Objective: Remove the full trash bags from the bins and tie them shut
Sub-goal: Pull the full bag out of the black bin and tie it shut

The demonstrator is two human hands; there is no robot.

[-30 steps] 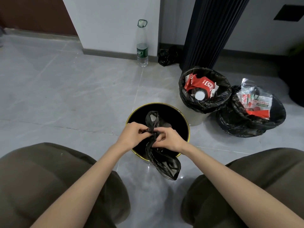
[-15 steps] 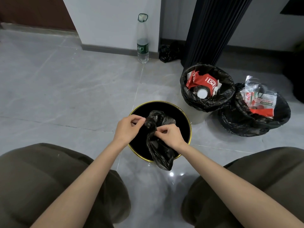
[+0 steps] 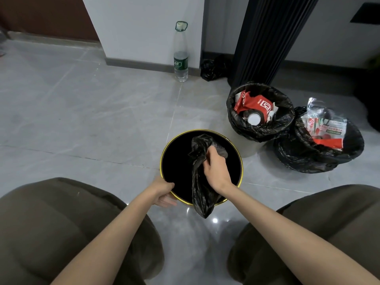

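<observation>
Left grip (image 3: 164,192) off black bag (image 3: 202,195), now clasping bin rim (image 3: 205,131), right grip (image 3: 216,167) alone holding bag

Bins (image 3: 206,130), bottle (image 3: 181,58) on floor (image 3: 82,110)

Crumpled black bag (image 3: 199,188) over gold-rimmed bin (image 3: 176,164)

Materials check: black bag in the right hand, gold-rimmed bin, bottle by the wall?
The black bag: thin plastic film, glossy; it crumples into fine creases with highlights. The bin: black inside, shiny gold rim; looks like metal, could be coated plastic. The bottle: clear plastic, see-through, green label.
</observation>
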